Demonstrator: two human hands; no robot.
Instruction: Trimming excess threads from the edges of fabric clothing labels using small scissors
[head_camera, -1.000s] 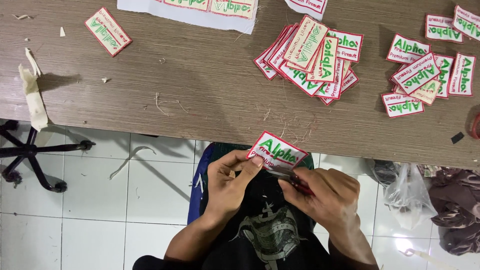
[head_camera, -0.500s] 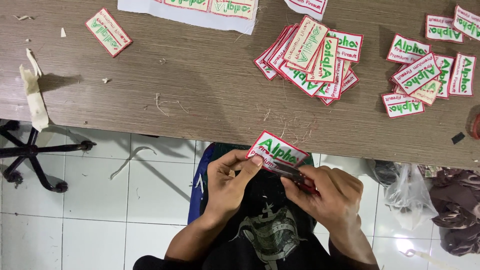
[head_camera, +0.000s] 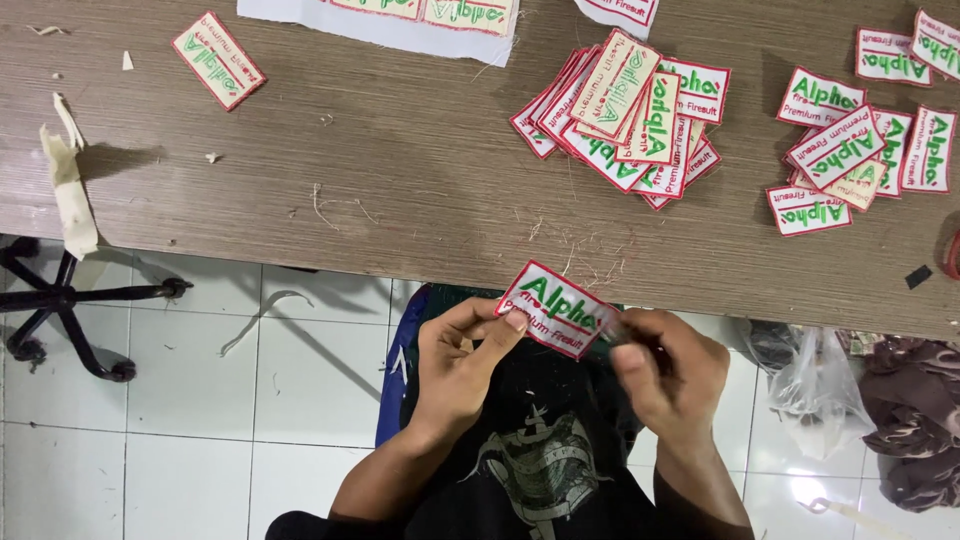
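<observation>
1. Head view, at 6 o'clock: the left hand (head_camera: 462, 362) pinches the lower left corner of a white embroidered patch (head_camera: 556, 308) with a red border and green lettering, held just off the near edge of the wooden surface (head_camera: 400, 180).
2. Right hand (head_camera: 668, 368) is closed around a small dark tool at the patch's right edge; I cannot tell what kind it is.
3. At 12 o'clock lies a fanned pile of patches (head_camera: 625, 115); at 2 o'clock a smaller pile (head_camera: 860, 150); at 10 o'clock a lone patch (head_camera: 218, 60); loose threads (head_camera: 585, 262) lie near the edge.
4. Judgement: the step in hand looks like trimming the patch edge; the next move calls for a steady grip, working close to the border.
</observation>
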